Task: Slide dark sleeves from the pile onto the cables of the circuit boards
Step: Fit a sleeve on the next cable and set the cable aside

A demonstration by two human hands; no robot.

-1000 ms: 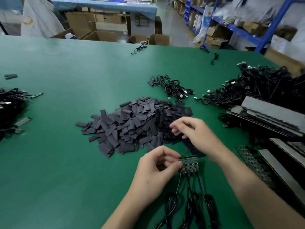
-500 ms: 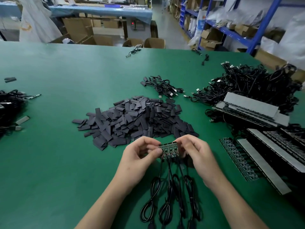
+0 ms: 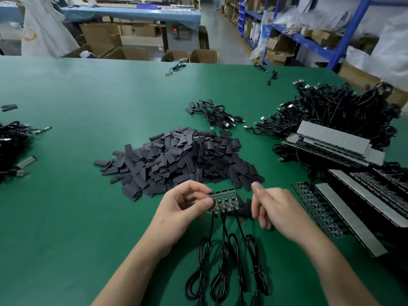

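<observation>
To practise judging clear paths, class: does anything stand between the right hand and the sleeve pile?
Nothing visible does. The right hand hovers just short of the sleeve pile. The circuit boards, pinched by the left hand, lie beside it, off that path.

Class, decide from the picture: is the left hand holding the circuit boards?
Yes, the left hand pinches the left end of the circuit boards, their cables trailing below.

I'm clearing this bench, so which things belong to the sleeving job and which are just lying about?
Job: sleeve pile; boards, held by left hand; their cables.
Lying about: cable heap at right; small cable bundle; boxes; shelves.
</observation>
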